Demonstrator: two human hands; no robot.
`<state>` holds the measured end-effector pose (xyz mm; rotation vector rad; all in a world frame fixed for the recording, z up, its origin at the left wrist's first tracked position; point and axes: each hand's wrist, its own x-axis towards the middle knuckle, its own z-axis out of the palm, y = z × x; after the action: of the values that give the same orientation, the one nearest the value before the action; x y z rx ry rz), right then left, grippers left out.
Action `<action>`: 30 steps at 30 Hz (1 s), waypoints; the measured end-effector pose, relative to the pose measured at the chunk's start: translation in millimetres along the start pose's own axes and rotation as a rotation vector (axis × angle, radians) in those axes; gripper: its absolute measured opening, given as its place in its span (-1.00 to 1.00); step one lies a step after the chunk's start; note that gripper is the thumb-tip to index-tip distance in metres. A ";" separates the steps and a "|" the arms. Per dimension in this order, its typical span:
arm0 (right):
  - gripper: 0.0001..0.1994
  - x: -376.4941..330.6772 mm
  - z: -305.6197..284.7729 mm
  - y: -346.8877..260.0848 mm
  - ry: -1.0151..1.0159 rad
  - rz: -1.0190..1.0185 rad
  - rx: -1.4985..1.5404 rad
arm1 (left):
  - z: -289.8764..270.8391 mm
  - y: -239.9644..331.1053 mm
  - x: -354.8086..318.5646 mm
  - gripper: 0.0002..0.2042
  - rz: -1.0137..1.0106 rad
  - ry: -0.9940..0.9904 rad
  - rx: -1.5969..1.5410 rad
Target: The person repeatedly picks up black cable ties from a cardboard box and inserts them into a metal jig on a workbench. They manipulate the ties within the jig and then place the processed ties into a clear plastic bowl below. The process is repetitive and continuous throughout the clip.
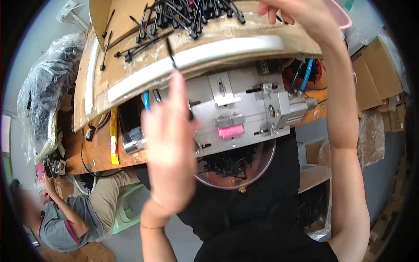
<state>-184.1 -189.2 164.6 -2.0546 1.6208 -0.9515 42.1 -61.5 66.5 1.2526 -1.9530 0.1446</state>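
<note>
My left hand, blurred, is raised in front of the metal fixture. Its fingertips are closed on a thin black rod that points up toward the heap. At the upper right, my right hand is over the cardboard, partly cut off by the top edge. Its visible fingers are bent and apart, with a small dark piece near them; I cannot make out whether they touch it. Several black rods with thick ends lie heaped on the cardboard. A pink block is on the fixture's front.
White foam strips edge the cardboard. A clear bowl of black pieces is below the fixture. Bagged black parts stand left; a person sits lower left. Cardboard boxes are at right, cables on the wooden bench.
</note>
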 end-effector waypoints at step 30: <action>-0.60 -195.2 92.7 31.2 0.128 -0.397 0.159 | 36.0 47.9 -74.8 -0.32 -0.116 -0.404 0.050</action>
<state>-165.2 -24.0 23.0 -2.2851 1.1644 -1.3209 -2.0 -1.0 6.7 1.5155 -2.2167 -0.1304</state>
